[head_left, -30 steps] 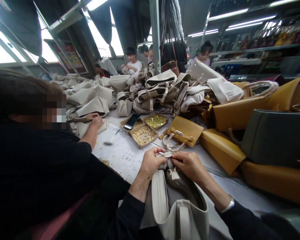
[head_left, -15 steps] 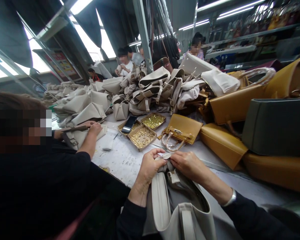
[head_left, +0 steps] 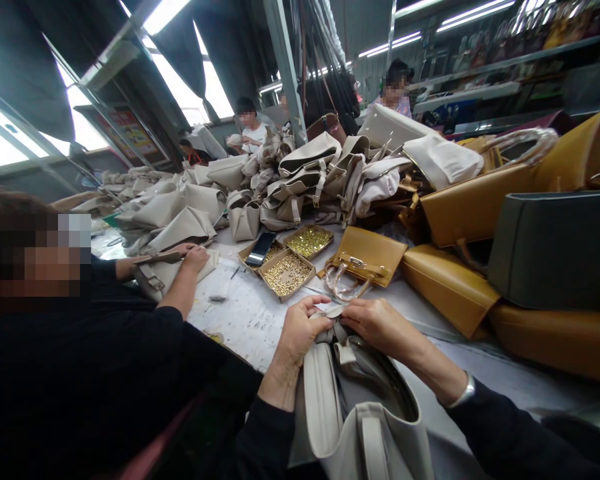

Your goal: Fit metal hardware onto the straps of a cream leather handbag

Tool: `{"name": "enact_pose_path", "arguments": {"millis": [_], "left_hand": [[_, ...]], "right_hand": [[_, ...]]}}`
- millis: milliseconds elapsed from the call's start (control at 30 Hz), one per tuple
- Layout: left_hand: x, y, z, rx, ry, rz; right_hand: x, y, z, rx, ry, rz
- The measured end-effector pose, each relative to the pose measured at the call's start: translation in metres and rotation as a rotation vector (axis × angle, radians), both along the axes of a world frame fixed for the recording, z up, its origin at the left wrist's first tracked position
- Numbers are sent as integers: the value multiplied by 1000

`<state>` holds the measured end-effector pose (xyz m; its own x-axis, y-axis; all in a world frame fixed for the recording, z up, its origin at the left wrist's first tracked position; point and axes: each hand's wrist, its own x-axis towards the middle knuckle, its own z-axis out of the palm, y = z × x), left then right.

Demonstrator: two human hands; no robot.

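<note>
A light grey handbag (head_left: 325, 400) stands at the table's near edge, its top gaping and its dark inside showing. Above its far side, my left hand (head_left: 303, 327) pinches a pale strap (head_left: 334, 312) that belongs to the bag. From the other side my right hand (head_left: 375, 323) grips the same strap, its fingertips close to those of the left. Whatever lies between the fingertips is too small to make out. Beyond my hands are cardboard trays, one with small gold studs (head_left: 286, 273), another with gold metal pieces (head_left: 309, 241).
A phone (head_left: 261, 249) lies across a third tray. A mustard handbag (head_left: 367, 257) sits just past my right hand. Larger mustard bags (head_left: 447, 287) and a dark green bag (head_left: 555, 253) crowd the right. Grey bags (head_left: 300, 173) are heaped behind. A co-worker's arm (head_left: 180, 287) works at left.
My hands keep their hold on the strap with hardly any movement. The view has shifted slightly, and the co-worker at left has leaned a little further left.
</note>
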<state>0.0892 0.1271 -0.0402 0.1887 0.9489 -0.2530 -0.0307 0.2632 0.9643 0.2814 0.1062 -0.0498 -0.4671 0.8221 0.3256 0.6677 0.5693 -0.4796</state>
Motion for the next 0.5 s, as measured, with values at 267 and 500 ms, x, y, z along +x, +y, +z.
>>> {"name": "enact_pose_path", "arguments": {"millis": [267,500], "left_hand": [[-1,-1,1,36,24,-52],[-3,1,-2,40,44,-63]], "right_hand": [[1,0,-2,30,42,25],[-1,7,-1,6,-75,58]]}}
